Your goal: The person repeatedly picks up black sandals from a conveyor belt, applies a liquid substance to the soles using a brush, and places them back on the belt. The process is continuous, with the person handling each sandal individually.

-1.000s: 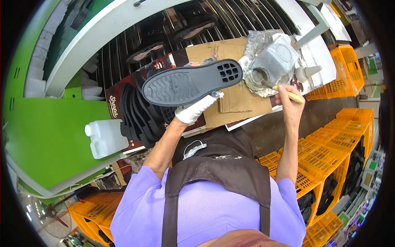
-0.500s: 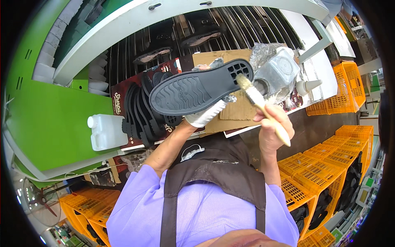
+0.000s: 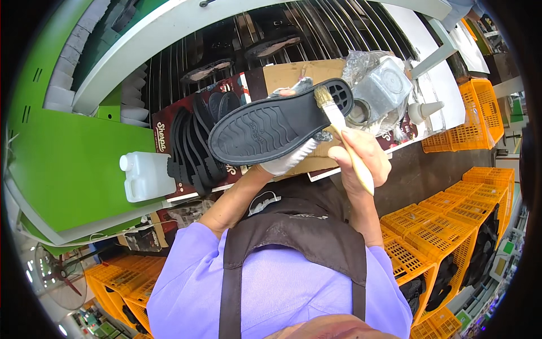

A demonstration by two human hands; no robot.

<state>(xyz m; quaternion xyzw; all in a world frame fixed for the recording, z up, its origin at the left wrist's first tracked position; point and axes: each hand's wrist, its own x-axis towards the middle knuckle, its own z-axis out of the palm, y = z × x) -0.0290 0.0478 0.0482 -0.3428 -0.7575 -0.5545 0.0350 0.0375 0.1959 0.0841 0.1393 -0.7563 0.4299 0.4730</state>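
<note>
Grasping a black sole (image 3: pixel 276 129), left hand (image 3: pixel 288 161); right hand (image 3: pixel 361 158) grips brush (image 3: pixel 341 135) near open tin (image 3: pixel 378 93).

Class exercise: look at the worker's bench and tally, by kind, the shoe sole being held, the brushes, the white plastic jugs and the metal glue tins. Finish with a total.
Shoe sole held up in the gloved left hand: 1
Brush in the right hand: 1
White plastic jug: 1
Metal tin: 1
Total: 4
</note>
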